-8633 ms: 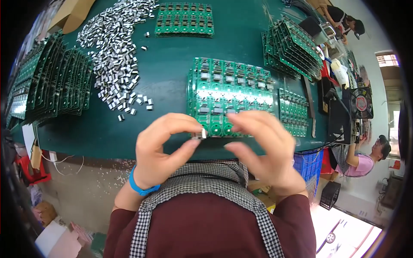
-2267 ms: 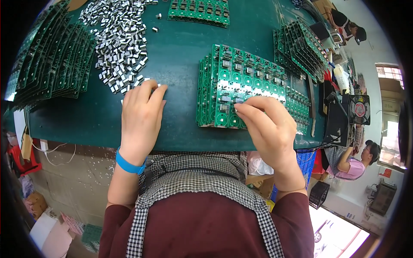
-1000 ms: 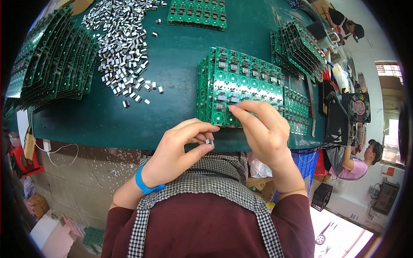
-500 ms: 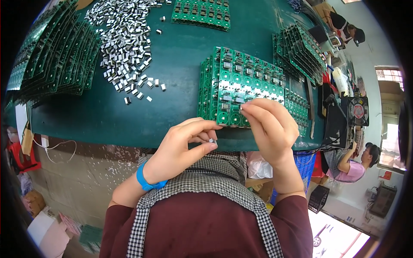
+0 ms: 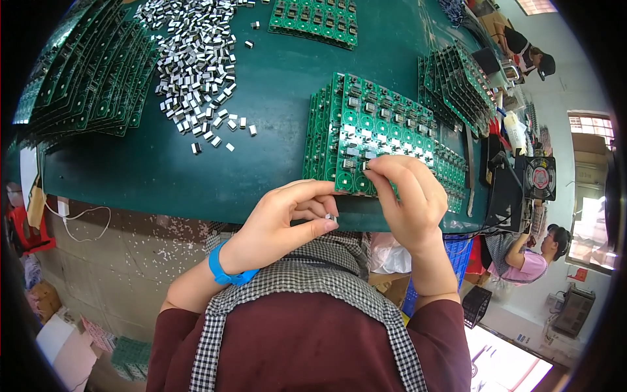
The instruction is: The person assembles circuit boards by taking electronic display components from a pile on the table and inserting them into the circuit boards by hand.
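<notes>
Right hand (image 5: 408, 199) covers near board (image 5: 375, 140) edge; pinched part too small.

The left hand (image 5: 281, 219) is curled palm-up with thumb and forefinger pinched together, while the right hand (image 5: 408, 199) arches palm-down beside it, fingertips (image 5: 373, 166) pressed forward, both forearms bent inward.

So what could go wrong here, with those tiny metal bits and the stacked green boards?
1. The left hand pinches small metal parts over the edge of the green table; one could slip and drop to the floor.
2. The right hand presses a part onto the top board of the stack; pushing off-centre might seat it crooked.
3. The loose pile of metal parts lies spread out; a passing forearm could scatter it.
</notes>
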A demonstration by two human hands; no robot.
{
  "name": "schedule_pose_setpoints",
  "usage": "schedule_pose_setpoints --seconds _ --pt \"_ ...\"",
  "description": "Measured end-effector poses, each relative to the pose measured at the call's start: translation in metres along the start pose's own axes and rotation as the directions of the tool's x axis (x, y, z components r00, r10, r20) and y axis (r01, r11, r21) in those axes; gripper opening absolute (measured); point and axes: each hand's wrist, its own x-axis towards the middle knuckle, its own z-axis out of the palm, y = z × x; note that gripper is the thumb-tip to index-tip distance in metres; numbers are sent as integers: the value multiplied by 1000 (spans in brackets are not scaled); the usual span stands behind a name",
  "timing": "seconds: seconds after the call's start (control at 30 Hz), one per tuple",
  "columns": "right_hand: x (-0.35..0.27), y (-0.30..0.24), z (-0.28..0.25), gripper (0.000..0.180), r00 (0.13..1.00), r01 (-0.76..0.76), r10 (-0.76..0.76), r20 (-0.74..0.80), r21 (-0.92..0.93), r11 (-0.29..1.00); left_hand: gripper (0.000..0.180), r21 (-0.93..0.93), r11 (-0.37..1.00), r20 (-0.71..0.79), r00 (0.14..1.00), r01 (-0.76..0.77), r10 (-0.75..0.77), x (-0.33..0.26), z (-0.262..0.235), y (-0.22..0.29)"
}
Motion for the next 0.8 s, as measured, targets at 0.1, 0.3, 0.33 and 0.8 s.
schedule_pose_setpoints --seconds 0.1,0.3,0.33,0.8 --pt "0 1 -1 26 999 10 -10 40 8 1000 43 5 1000 -4 1000 1 -1 0 0 -1" --pt "1 -1 -8 27 989 82 -76 128 -44 996 42 -19 1000 8 1000 -13 14 1 0 0" --pt "0 -2 -9 27 989 81 -75 126 -45 996 41 -20 1000 11 1000 -20 20 1 0 0" --pt "-23 -32 -19 36 991 -118 94 98 282 952 35 -14 975 -69 972 223 -224 -9 -2 12"
